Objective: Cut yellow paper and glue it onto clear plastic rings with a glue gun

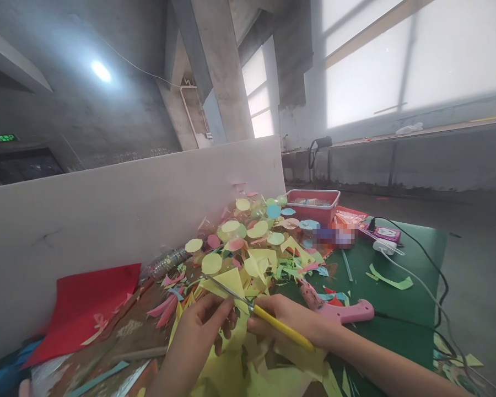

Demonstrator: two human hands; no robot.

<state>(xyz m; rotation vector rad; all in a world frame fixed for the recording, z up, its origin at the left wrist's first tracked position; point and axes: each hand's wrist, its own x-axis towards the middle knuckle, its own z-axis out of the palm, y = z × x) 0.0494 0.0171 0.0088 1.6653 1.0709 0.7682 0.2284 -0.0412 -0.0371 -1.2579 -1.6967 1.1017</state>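
Observation:
My right hand point(287, 317) is closed around scissors with a yellow handle point(281, 326). Their thin blades point up and left, lying across a piece of yellow paper point(231, 282). Pinched at its lower edge, that paper is in my left hand point(204, 322), with thumb and fingers together near the blades. Whether the blades are apart cannot be made out. More yellow paper sheets point(219, 372) and offcuts lie under both hands. Just beyond them is a heap of pale yellow, pink, green and blue paper discs point(230, 226), several of them on clear plastic pieces.
A pink glue gun point(353, 312) with a black cord lies right of my right hand on the green tabletop point(417, 259). Farther back are a pink basket point(314, 207) and a white power plug point(384, 246). Red sheet point(82, 309) lies left, before a white panel point(149, 204).

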